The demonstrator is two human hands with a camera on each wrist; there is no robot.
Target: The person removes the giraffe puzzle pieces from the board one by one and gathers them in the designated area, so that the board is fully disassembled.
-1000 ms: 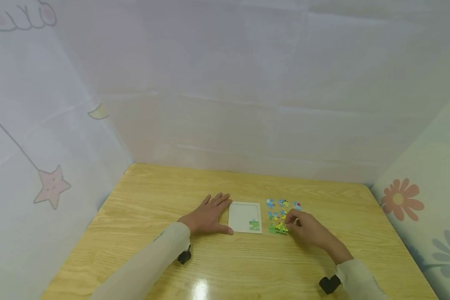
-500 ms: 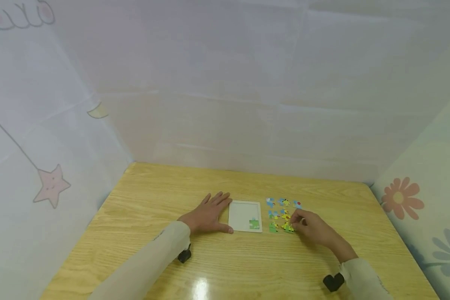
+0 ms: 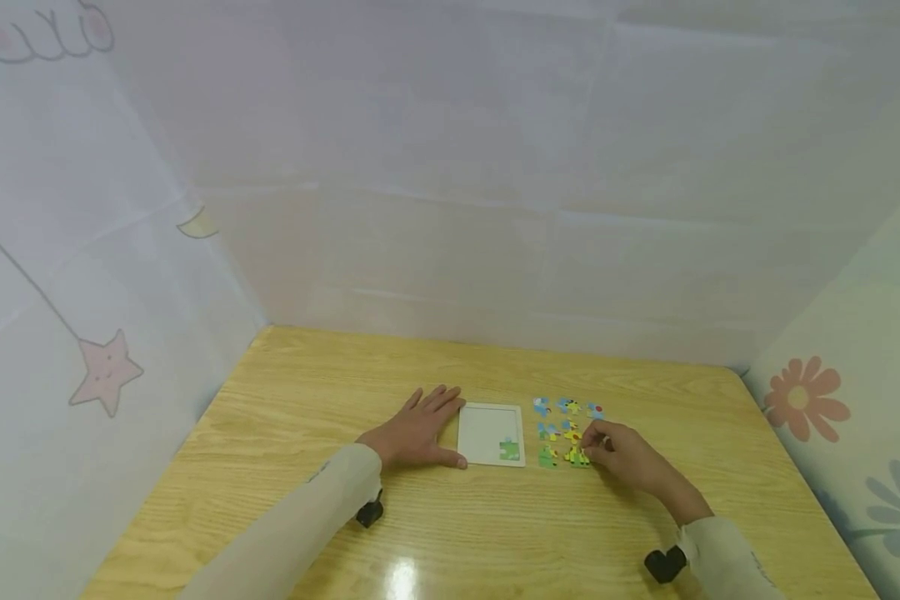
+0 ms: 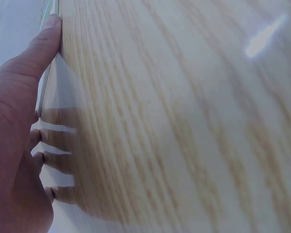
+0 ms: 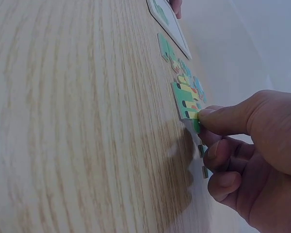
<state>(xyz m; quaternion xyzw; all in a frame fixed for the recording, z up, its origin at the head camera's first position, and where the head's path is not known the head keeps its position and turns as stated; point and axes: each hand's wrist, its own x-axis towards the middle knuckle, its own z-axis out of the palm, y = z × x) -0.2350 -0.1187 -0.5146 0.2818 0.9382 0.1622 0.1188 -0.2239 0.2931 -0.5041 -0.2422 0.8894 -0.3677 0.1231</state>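
My left hand (image 3: 416, 437) lies spread beside a white puzzle tray (image 3: 483, 464), its thumb and fingertips touching the tray's left edge. In the tray's lower right corner sits one green jigsaw piece (image 3: 508, 450). My right hand (image 3: 622, 457) pinches a yellow and green jigsaw piece (image 5: 185, 101) between thumb and forefinger, low over the table at the bottom row of loose pieces. Just left of it lies a green piece (image 3: 547, 456). In the left wrist view, the left thumb (image 4: 41, 46) rests along the tray's edge.
Several more loose jigsaw pieces, among them a blue one (image 3: 542, 406) and a yellow one (image 3: 571, 431), lie in rows right of the tray. The wooden table (image 3: 495, 533) meets fabric walls (image 3: 450, 275) at its back and sides.
My right hand has shifted a little right with the yellow and green piece, which has come away from over the green piece. My left hand and the tray stay put.
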